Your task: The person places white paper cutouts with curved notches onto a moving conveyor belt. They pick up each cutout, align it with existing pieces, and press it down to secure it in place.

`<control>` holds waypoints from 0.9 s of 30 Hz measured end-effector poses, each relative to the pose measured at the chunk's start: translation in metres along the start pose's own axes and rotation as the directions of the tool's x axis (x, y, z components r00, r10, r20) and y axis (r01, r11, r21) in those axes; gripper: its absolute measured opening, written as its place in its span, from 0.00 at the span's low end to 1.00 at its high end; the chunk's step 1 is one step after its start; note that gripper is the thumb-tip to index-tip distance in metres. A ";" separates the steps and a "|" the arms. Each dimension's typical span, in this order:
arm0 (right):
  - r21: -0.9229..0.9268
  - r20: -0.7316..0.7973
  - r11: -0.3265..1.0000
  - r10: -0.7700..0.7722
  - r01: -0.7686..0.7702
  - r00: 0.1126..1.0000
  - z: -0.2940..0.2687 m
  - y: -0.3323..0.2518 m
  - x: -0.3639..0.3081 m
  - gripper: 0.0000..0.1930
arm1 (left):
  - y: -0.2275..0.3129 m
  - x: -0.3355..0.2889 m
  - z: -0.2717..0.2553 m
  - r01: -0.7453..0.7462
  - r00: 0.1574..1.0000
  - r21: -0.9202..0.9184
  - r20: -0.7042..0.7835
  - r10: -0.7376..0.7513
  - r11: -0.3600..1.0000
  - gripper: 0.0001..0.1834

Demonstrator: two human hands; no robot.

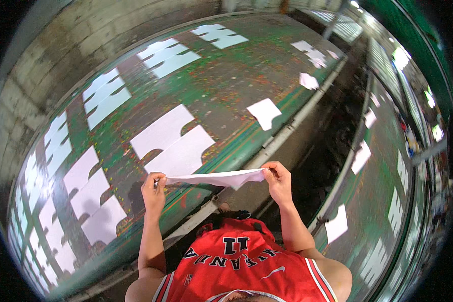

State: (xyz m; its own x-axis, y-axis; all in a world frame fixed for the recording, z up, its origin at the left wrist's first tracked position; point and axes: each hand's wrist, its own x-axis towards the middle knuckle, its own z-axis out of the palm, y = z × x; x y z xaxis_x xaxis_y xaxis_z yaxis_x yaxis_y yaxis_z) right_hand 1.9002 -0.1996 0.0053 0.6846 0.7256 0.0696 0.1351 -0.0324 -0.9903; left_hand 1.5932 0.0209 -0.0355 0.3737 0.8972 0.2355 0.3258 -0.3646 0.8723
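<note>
Between my hands a white fabric piece [219, 178] is stretched by its edge, its lower part hanging in front of me. My left hand [154, 187] pinches the left corner, fingers closed. On the other side my right hand [278, 180] grips the right corner between thumb and fingers. Just beyond the cloth, two white cut panels [178, 153] with curved notches lie flat on the green, paint-speckled table [226, 108]. A single white piece [265, 113] rests farther along, close to the table's right edge.
More white panels [95, 196] lie in rows to the left and at the far side [168, 55]. A metal rail [282, 133] edges the table. Across a narrow aisle [307, 151], a second green table [362, 211] holds further white pieces. A block wall [85, 38] stands behind.
</note>
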 end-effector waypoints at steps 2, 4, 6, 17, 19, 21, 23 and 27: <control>-0.007 0.068 1.000 -0.017 0.018 0.998 0.015 0.003 0.029 0.06 | -0.005 -0.002 -0.007 0.014 0.996 0.000 -0.087 -0.014 1.000 0.06; -0.016 0.127 0.999 -0.026 0.028 0.992 0.029 0.005 0.056 0.07 | -0.007 -0.006 -0.013 0.058 0.986 0.027 -0.157 -0.053 0.998 0.06; -0.026 0.177 0.999 -0.028 0.033 0.984 0.042 0.008 0.083 0.07 | -0.006 -0.007 -0.016 0.186 0.964 0.074 -0.207 -0.167 0.980 0.06; 0.053 0.352 0.994 -0.110 0.097 0.930 0.141 0.057 0.230 0.09 | -0.039 0.039 -0.011 0.234 0.851 0.011 -0.486 -0.199 0.972 0.07; 0.005 0.379 0.986 -0.156 0.166 0.912 0.168 0.076 0.262 0.08 | -0.060 0.061 -0.011 0.250 0.847 0.032 -0.491 -0.203 0.968 0.08; -0.100 0.408 0.977 -0.131 0.187 0.903 0.198 0.094 0.291 0.08 | -0.087 0.088 -0.015 0.266 0.853 0.018 -0.471 -0.226 0.964 0.08; -0.100 0.452 0.960 -0.189 0.260 0.872 0.224 0.107 0.315 0.06 | -0.115 0.117 -0.019 0.257 0.854 0.012 -0.471 -0.222 0.966 0.09; -0.161 0.471 0.947 -0.175 0.280 0.864 0.275 0.122 0.360 0.05 | -0.160 0.165 -0.034 0.312 0.871 0.142 -0.438 -0.223 0.939 0.07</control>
State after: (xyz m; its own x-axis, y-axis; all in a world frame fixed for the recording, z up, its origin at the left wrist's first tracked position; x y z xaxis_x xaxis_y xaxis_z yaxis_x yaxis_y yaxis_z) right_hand 1.9658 0.2466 -0.1237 0.2304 0.9569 0.1770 0.4343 0.0617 -0.8986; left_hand 1.5731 0.2360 -0.1217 -0.1280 0.9718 0.1981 0.5459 -0.0977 0.8321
